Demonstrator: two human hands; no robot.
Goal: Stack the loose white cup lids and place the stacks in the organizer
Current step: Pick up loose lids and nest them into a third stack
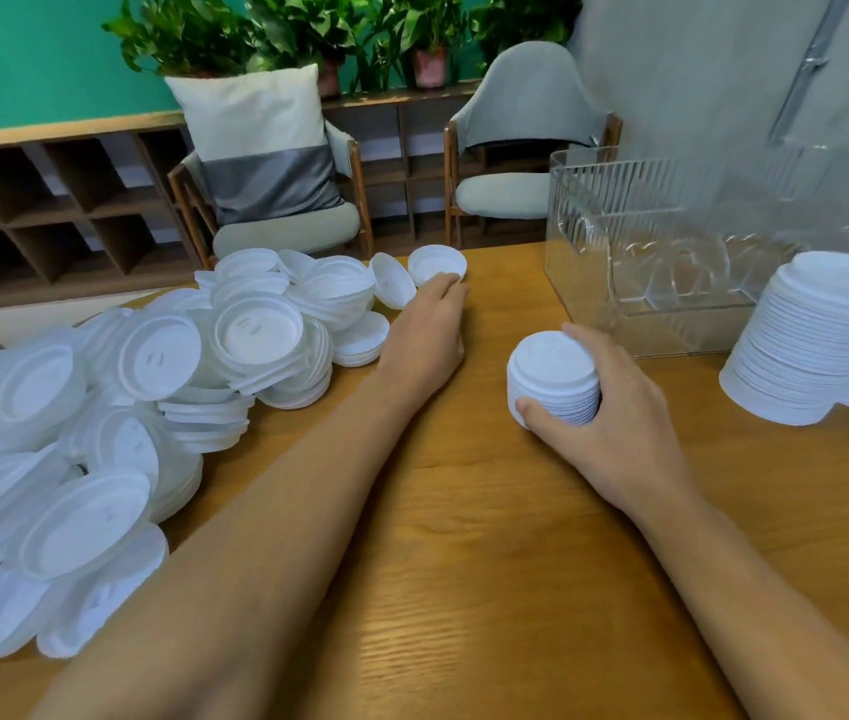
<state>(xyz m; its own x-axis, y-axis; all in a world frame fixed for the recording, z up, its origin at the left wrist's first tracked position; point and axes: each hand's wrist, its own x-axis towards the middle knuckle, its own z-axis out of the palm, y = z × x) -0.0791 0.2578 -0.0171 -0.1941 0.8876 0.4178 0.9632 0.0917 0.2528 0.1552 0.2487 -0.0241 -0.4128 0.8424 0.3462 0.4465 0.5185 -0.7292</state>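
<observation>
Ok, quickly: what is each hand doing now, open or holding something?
Left hand: fingertips reach a single lid; grip cannot be told.
Right hand: closed around a small lid stack.

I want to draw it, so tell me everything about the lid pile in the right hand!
The lid stack is a short tower of thin, round, white plastic-looking lids, edges showing as fine rings. It sits upright on the wooden table near the clear organizer. The right hand grips its sides, thumb nearest the camera.

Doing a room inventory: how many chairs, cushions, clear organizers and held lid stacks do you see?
Chairs: 2
Cushion: 1
Clear organizer: 1
Held lid stack: 1
Total: 5
</observation>
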